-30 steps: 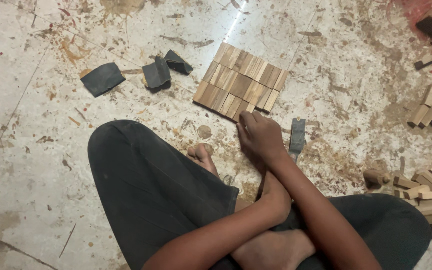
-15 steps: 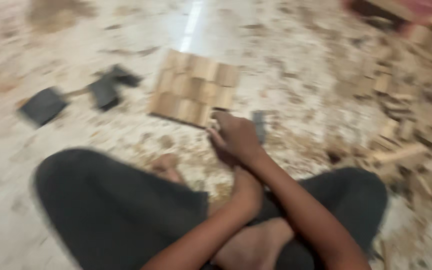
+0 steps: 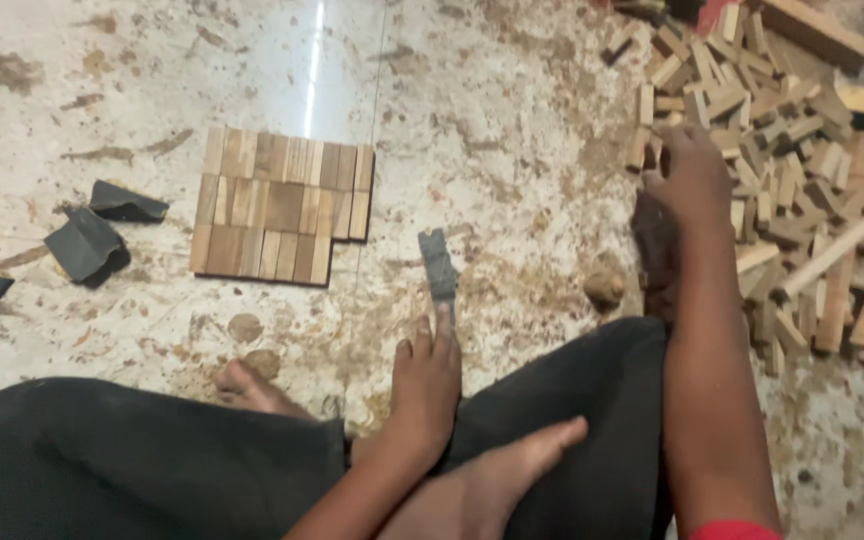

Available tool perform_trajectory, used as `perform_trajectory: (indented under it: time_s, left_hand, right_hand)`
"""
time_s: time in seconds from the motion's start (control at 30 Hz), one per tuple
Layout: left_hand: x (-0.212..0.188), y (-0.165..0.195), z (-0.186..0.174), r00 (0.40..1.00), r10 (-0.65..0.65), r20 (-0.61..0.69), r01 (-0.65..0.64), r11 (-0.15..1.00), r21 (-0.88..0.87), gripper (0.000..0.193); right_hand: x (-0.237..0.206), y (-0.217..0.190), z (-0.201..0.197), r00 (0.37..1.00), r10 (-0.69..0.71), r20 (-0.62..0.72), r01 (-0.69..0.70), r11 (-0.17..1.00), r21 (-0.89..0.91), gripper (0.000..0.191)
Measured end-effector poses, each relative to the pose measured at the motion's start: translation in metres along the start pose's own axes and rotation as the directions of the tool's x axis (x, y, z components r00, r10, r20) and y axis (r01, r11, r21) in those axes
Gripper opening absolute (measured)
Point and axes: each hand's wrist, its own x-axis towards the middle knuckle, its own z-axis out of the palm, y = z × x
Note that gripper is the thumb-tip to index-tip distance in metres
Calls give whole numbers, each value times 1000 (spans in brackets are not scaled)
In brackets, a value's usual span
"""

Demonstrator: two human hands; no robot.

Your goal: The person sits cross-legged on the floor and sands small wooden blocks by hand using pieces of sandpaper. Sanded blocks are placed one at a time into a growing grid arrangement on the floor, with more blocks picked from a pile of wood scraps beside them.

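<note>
Head view, looking down: a person is seated cross-legged on a pale stone floor (image 3: 512, 120) that is stained and strewn with sawdust; black trousers and bare feet fill the lower frame. No containers are seen; everything lies loose on the floor.

The left hand (image 3: 427, 385) is laid flat and open beside the knee, fingers stretched forward, the fingertips touching the near end of a small dark sanding strip (image 3: 439, 268) that lies on the floor. Nothing is gripped by it.

The right hand (image 3: 690, 178) is stretched out to the right and rests palm down on the near edge of a heap of small wooden blocks (image 3: 802, 150). The fingers are curled among the blocks; whether a block is gripped cannot be told.

To the left of the strip, well apart from both hands, a flat panel of wooden blocks (image 3: 282, 205) is laid out in tight rows on the floor. Further left, three dark crumpled pieces of sandpaper (image 3: 87, 245) are scattered. A long wooden plank (image 3: 817, 30) is seen at the top right, behind the heap.
</note>
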Motion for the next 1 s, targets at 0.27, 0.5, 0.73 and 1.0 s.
perform_trajectory:
  time_s: [0.27, 0.5, 0.73, 1.0]
  left_hand:
    - [2, -1, -8, 999, 41, -30, -40, 998, 40, 50]
    - [0, -3, -15, 991, 57, 120, -58, 998, 6, 53]
    - [-2, -4, -14, 998, 60, -9, -60, 998, 21, 54]
    - [1, -4, -14, 994, 54, 93, -49, 997, -60, 46]
  right_hand:
    - [32, 61, 40, 982, -38, 186, 12, 990, 140, 46]
    - [29, 58, 33, 968, -123, 219, 88, 983, 164, 58]
    - [20, 53, 29, 960, -10, 280, -35, 987, 157, 75]
    - [34, 53, 46, 964, -260, 50, 247, 952, 182, 70]
